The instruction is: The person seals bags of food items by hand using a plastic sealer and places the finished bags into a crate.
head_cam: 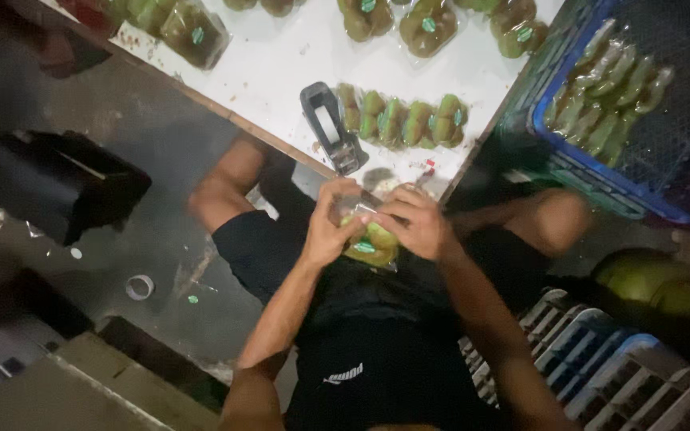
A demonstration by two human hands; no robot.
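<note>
Both my hands hold one clear plastic packet of green round pieces (373, 246) over my lap, near the white table's front corner. My left hand (331, 225) grips the packet's left side and top. My right hand (413, 222) is closed over its right side and top. A dark tape dispenser (331, 128) stands on the white table (281, 64) just beyond my hands. Beside it lies a sealed row of green pieces (405, 121).
Several more wrapped packs (429, 25) lie at the table's far side. A blue crate (640, 104) with packed rows stands at the right. White and blue crates (600, 359) sit by my right leg, a black box (61, 187) and a tape roll (140, 286) on the floor at left.
</note>
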